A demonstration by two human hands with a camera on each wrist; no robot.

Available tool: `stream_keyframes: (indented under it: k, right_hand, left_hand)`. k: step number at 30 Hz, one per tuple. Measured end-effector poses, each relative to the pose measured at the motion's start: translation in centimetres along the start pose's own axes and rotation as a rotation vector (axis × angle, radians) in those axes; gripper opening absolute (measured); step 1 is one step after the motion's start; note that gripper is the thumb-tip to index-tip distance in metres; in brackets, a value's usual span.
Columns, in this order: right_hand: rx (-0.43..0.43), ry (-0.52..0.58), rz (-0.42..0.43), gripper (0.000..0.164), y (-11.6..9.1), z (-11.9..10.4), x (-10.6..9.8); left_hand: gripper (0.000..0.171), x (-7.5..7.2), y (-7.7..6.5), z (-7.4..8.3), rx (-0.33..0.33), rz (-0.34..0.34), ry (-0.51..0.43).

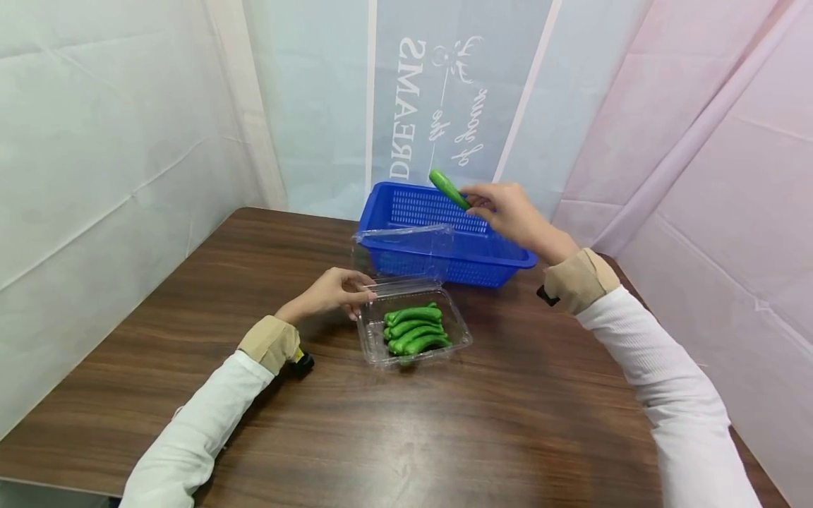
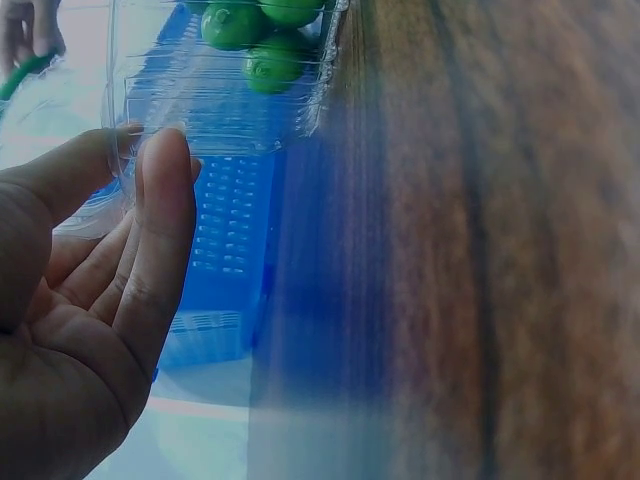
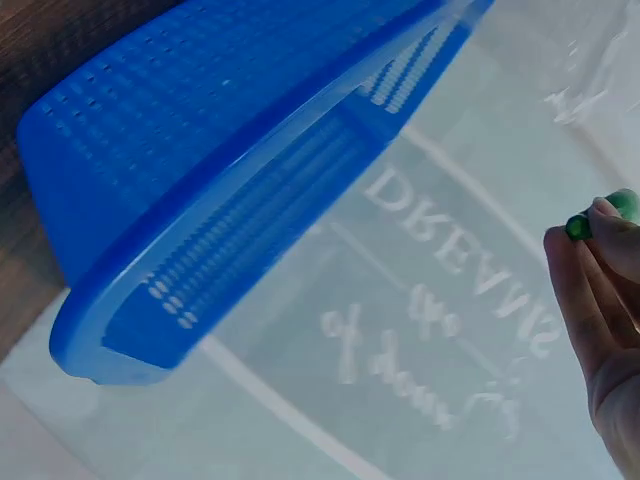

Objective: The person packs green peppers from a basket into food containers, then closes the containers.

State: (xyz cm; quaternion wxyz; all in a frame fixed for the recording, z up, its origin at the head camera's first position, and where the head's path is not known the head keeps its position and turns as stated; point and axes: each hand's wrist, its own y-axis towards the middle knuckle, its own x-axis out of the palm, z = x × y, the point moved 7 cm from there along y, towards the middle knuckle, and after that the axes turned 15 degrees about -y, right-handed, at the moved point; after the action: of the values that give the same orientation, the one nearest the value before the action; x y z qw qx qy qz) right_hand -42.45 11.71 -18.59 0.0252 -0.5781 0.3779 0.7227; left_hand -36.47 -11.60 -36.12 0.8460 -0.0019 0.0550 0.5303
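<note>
My right hand [image 1: 511, 215] pinches one end of a glossy, slim green vegetable [image 1: 447, 185] with a blunt tip, like a small cucumber. It holds this piece up over the blue perforated plastic basket [image 1: 489, 271]. Several more of the green vegetables [image 1: 413, 330] lie side by side in a clear plastic clamshell box [image 1: 462, 330] on the table. The box's lid [image 1: 403, 243] stands raised against the basket's front. At the box's left back corner, the thumb and fingers of my left hand [image 1: 339, 291] pinch the clear edge. The left wrist view shows rounded vegetable ends [image 2: 235, 25] through the plastic.
The box and basket stand on a dark wood-grain table [image 1: 305, 430], the basket at its back edge. Behind it hangs a pale blue cloth [image 1: 317, 106] with lettering. Pale cloths [image 1: 114, 162] also hang along both sides.
</note>
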Motion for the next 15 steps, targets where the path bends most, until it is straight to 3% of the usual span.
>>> stream_keyframes:
  k: [4,7,15]
  right_hand:
    - [-0.135,-0.044,0.091,0.036,-1.2,-3.0,-1.4]
    - [-0.232,-0.035,0.115,0.035,-2.3,-5.2,-1.7]
    - [-0.375,0.0,0.002,0.03,-5.8,-8.9,0.5]
  left_hand:
    - [0.04,-0.3,0.4,-0.9,0.015,0.011,0.016]
    - [0.038,-0.5,0.4,-0.9,0.021,0.028,0.033]
    - [0.036,-0.4,0.3,-0.6,0.033,0.018,0.041]
